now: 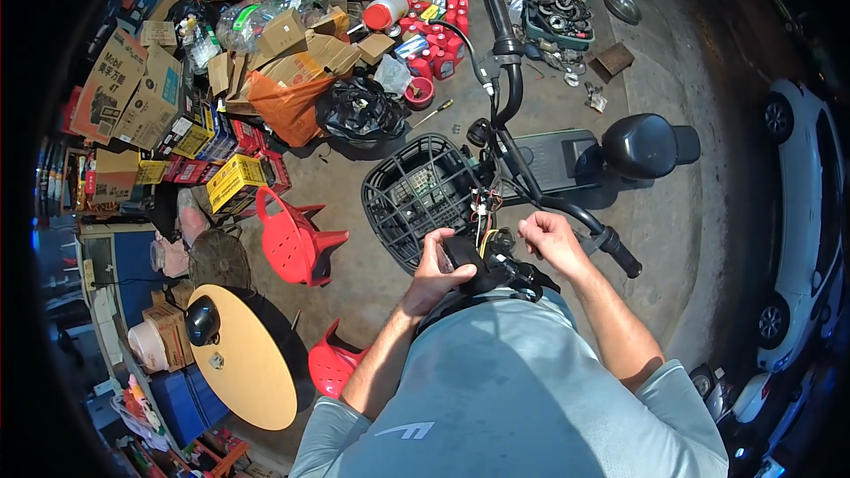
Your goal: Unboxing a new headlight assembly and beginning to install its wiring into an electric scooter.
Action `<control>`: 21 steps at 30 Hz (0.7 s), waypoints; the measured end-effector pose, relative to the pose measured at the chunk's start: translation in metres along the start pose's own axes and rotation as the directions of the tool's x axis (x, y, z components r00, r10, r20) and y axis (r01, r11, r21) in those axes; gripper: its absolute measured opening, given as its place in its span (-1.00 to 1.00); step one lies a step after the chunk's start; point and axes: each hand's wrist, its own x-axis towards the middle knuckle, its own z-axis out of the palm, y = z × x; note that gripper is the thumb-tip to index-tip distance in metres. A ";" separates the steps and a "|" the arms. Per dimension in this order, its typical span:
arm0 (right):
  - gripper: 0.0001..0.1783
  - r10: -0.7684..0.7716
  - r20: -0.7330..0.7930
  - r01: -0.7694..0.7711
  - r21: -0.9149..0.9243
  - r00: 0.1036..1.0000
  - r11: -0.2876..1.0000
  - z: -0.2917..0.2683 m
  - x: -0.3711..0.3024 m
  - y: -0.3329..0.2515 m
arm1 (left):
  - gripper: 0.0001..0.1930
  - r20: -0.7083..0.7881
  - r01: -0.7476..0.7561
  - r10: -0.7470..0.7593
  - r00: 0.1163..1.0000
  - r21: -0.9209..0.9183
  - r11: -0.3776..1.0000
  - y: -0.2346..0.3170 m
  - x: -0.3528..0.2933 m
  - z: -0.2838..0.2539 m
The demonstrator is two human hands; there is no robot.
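Note:
My left hand (pixel 432 273) is closed around the side of a black plastic housing (pixel 476 273) held close to my body. Its thumb lies across the near side and the fingers go round the far edge. Just right of the housing, my right hand (pixel 553 242) is curled with fingertips together; whether anything small is pinched there is hidden. Loose wires (pixel 482 212), red, white and yellow, run between the housing and the front of an electric scooter. Its black handlebar (pixel 515 106) stretches across beyond my hands, and a black wire basket (pixel 416 199) is mounted at the left.
The scooter's black seat (pixel 639 146) lies to the right. At left are red plastic stools (pixel 297 239) and a round wooden table (pixel 243 358) with a black helmet (pixel 203 319). Cardboard boxes (pixel 133 80), red bottles (pixel 443 26) and a parts crate (pixel 560 19) line the far side.

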 end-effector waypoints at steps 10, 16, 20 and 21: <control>-0.78 0.052 -0.099 -0.039 0.133 0.994 0.990 0.029 0.017 0.012 | -0.12 0.009 -0.119 0.120 0.993 0.215 0.969 -0.015 0.002 0.007; -0.75 -0.058 -0.120 0.059 -0.002 0.991 0.998 0.036 0.037 0.016 | -0.08 0.052 -0.135 0.125 0.991 0.401 0.906 0.004 -0.001 0.018; -0.78 -0.027 -0.128 0.033 0.043 0.991 0.999 0.034 0.041 0.014 | -0.08 0.074 -0.146 0.127 0.989 0.395 0.907 0.005 0.000 0.019; -0.79 -0.007 -0.146 0.020 0.087 0.989 0.996 0.034 0.042 0.014 | -0.08 0.069 -0.154 0.137 0.988 0.407 0.900 0.007 -0.001 0.019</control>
